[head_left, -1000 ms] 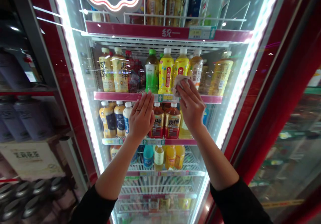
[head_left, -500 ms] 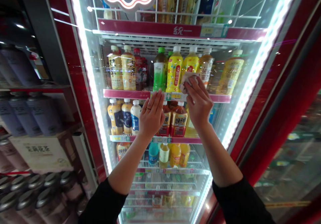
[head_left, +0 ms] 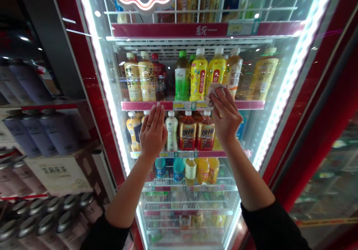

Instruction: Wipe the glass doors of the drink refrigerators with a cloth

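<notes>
My right hand (head_left: 227,117) grips a crumpled pale cloth (head_left: 214,91) against what looks like the glass door of a lit drinks cooler. Behind the cloth, through the glass, stand yellow drink bottles (head_left: 199,74) on a shelf with a pink price strip (head_left: 246,105). My left hand (head_left: 153,130) is stretched out flat at the glass, its fingers straight and a ring on one. It holds nothing and hides part of the bottle row behind it. To its right show a pale bottle (head_left: 171,130) and dark red bottles (head_left: 188,132).
Bright light strips (head_left: 104,89) run down both sides of the cooler, inside a red frame (head_left: 96,104). Purple bottles (head_left: 57,130) and silver-capped containers (head_left: 68,225) crowd the shelves at left. A wavy neon sign (head_left: 145,6) hangs at the top.
My left hand has slid left across the glass, uncovering the pale bottle and more of the red ones. My right hand with the cloth has hardly moved; the view has shifted slightly.
</notes>
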Action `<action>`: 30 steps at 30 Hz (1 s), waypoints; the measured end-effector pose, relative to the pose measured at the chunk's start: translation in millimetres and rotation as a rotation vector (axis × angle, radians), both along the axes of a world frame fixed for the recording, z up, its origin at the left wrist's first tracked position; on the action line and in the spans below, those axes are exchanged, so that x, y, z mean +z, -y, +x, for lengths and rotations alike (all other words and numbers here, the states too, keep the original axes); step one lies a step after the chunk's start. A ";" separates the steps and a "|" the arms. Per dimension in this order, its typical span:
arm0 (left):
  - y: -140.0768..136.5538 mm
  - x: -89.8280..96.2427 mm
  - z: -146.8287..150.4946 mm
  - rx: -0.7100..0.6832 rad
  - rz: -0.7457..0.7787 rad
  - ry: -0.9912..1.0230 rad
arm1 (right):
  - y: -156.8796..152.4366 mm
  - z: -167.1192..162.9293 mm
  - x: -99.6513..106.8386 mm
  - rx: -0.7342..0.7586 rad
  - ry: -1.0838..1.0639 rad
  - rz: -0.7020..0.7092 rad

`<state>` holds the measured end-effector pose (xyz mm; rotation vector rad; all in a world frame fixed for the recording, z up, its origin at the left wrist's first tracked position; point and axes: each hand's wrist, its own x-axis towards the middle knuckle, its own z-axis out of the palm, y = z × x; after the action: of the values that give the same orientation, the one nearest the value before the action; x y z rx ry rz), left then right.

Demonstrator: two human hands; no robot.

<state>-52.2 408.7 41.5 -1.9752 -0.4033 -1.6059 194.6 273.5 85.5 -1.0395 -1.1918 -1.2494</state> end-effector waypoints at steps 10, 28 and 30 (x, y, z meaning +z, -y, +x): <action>-7.9 -3.0 5.5 -0.030 0.025 0.032 | -3.1 -27.2 -13.3 0.030 0.184 -0.174; -8.6 -4.3 8.0 -0.004 0.060 0.057 | -5.9 -28.7 -12.7 -0.012 0.270 -0.115; -8.0 -4.2 8.5 0.003 0.060 0.059 | -2.2 -21.1 -15.7 -0.017 0.274 -0.076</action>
<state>-43.6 416.6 37.3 -1.8863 -0.3764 -1.6582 173.5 275.7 69.8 -0.9557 -1.4509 -1.4016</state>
